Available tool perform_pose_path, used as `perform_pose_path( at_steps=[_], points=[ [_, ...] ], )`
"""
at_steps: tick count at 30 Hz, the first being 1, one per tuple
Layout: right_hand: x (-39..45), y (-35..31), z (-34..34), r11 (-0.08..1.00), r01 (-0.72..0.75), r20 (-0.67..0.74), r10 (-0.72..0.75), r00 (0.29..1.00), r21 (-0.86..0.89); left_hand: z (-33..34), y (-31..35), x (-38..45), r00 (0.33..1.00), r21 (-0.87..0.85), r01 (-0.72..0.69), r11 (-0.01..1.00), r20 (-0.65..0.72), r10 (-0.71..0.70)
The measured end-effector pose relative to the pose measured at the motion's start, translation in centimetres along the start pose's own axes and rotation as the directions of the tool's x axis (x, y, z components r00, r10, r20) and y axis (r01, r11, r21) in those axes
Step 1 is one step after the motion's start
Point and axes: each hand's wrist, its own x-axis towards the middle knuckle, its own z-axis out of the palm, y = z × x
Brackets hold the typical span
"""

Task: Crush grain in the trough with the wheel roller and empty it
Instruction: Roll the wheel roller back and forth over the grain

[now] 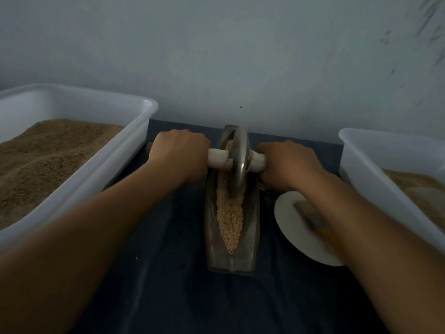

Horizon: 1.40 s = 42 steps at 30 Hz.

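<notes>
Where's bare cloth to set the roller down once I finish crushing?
Bare cloth lies between the left tub and the trough, and along the near edge. Right of the trough is crowded: a white plate with a brush, then the right tub.

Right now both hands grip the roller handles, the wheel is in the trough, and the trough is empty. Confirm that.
Not quite. In the head view the trough holds grain. The left hand and right hand do grip the handles, with the wheel in the trough.
</notes>
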Motion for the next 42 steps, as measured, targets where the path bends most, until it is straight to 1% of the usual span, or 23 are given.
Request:
perform_pose_path(
  at_steps=[4, 9, 12, 16, 21, 24, 30, 33, 36, 39, 42],
  points=[
    [1.5, 0.4, -0.1, 1.000, -0.018, 0.029, 0.017, 0.999, 0.008, 0.2, -0.2, 1.6, 0.999, 0.020, -0.025, 0.999, -0.042, 0.025],
    [2.0, 0.3, -0.3, 0.999, -0.032, 0.043, 0.032, 0.999, 0.011, 0.5, -0.4, 2.0, 0.998, 0.021, -0.031, 0.999, -0.056, 0.032],
    [1.2, 0.1, -0.1, 0.999, -0.047, 0.025, 0.047, 0.999, -0.016, 0.6, -0.3, 1.3, 0.997, 0.024, -0.026, 0.999, -0.069, 0.028],
    [-0.4, -0.6, -0.1, 0.998, -0.058, -0.042, 0.056, 0.998, -0.041, 0.2, -0.1, 0.1, 0.999, 0.020, -0.010, 1.000, -0.034, 0.010],
    [-3.5, -1.4, 0.6, 0.998, -0.044, -0.247, 0.030, 0.968, -0.052, -0.3, 0.0, -2.3, 1.000, -0.003, -0.014, 1.000, 0.021, 0.014],
    [-5.7, -2.2, 0.5, 0.995, -0.049, -0.330, 0.019, 0.944, -0.082, -0.8, 0.1, -3.9, 0.998, -0.010, -0.029, 1.000, 0.052, 0.030],
    [-9.4, -2.9, 0.3, 0.999, 0.001, -0.397, -0.018, 0.918, -0.043, -2.2, 0.2, -6.7, 0.997, -0.004, -0.069, 0.998, 0.040, 0.070],
    [-10.1, -3.0, 0.2, 0.999, 0.016, -0.430, -0.034, 0.902, -0.043, -2.3, 0.2, -7.4, 0.998, -0.001, -0.063, 0.998, 0.014, 0.063],
    [-9.5, -3.0, 0.0, 0.998, 0.020, -0.419, -0.043, 0.907, -0.058, -2.0, 0.2, -7.3, 0.999, -0.012, -0.046, 0.999, 0.016, 0.046],
    [-7.8, -2.6, 0.1, 0.998, -0.028, -0.309, 0.008, 0.951, -0.059, -1.4, 0.0, -6.3, 0.999, -0.017, -0.045, 0.999, 0.016, 0.045],
    [-5.8, -1.9, 0.3, 0.998, -0.052, -0.231, 0.041, 0.972, -0.042, -0.8, 0.0, -4.7, 0.999, -0.004, -0.044, 0.999, -0.005, 0.044]
  ],
)
